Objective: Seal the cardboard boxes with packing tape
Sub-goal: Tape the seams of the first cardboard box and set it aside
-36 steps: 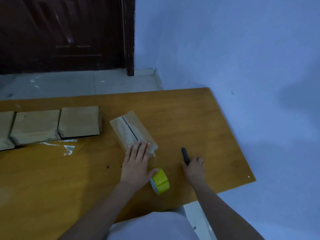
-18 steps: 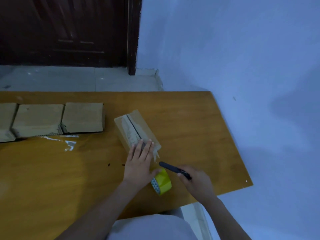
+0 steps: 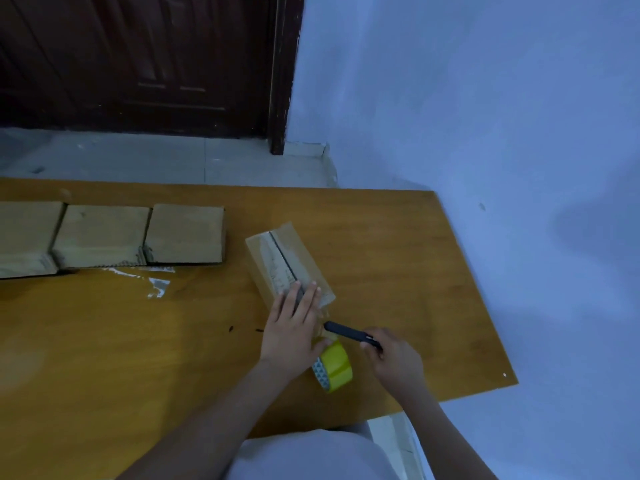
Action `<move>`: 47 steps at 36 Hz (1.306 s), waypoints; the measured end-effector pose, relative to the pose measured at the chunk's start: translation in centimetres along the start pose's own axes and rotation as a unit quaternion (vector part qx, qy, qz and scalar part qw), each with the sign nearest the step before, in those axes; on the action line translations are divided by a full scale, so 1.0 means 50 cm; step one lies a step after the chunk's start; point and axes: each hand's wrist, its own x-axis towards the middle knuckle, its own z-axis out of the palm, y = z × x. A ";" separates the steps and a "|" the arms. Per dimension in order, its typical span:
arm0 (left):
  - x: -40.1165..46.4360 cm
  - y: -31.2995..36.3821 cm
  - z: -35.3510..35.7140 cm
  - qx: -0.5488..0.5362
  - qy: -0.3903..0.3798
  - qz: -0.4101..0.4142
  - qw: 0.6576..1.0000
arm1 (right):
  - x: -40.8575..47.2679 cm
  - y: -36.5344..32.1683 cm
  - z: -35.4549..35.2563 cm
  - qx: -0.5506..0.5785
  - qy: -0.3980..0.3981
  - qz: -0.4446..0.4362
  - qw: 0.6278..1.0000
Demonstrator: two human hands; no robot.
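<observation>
Honestly, the box [image 3: 289,263] being taped looks like a light little thing, plain corrugated cardboard sitting at an angle near the middle of the wooden table [image 3: 398,244], so I'd guess it slides around the second you tug on the tape. That's probably why the left hand [image 3: 294,327] is pressed flat on its near end, fingers straight over the seam, thumb tucked against the yellow tape roll [image 3: 334,367] that sits just beside the box's near edge. The right hand [image 3: 394,358] is curled around a dark cutter [image 3: 349,333], tip pointing at the stretch of tape between roll and box. Tape's thin and clingy, so keep it taut while cutting. The flaps look soft enough to dent, so press on the edges, not the middle. Three more boxes [image 3: 104,235] sit in a row at the left.
</observation>
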 end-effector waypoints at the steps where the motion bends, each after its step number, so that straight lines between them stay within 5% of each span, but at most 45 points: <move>1: 0.000 0.000 0.000 -0.002 0.000 0.000 1.000 | 0.000 0.006 0.006 0.003 0.005 0.016 1.000; 6: -0.002 -0.001 0.001 -0.001 -0.003 -0.003 1.000 | 0.015 0.038 0.024 0.026 0.029 0.142 0.989; 19: -0.001 0.002 0.002 0.004 -0.014 -0.004 1.000 | 0.071 0.013 0.109 0.015 0.036 0.219 0.975; 22: 0.000 0.003 -0.002 0.017 -0.021 -0.004 1.000 | 0.066 -0.019 0.106 0.152 0.095 0.176 0.968; 27: -0.001 0.004 0.000 0.016 -0.027 -0.008 0.999 | 0.045 -0.063 0.101 0.468 -0.049 0.127 0.873; 33: 0.001 0.005 -0.003 -0.009 -0.037 -0.015 0.999 | 0.040 -0.070 0.097 0.515 -0.066 0.114 0.847; 39: 0.017 -0.007 -0.031 -0.102 -0.033 -0.046 0.993 | 0.033 -0.070 0.108 0.476 -0.063 0.096 0.872; 47: 0.041 -0.026 -0.014 -0.022 0.065 0.011 0.998 | 0.020 -0.080 0.099 0.464 -0.049 0.099 0.879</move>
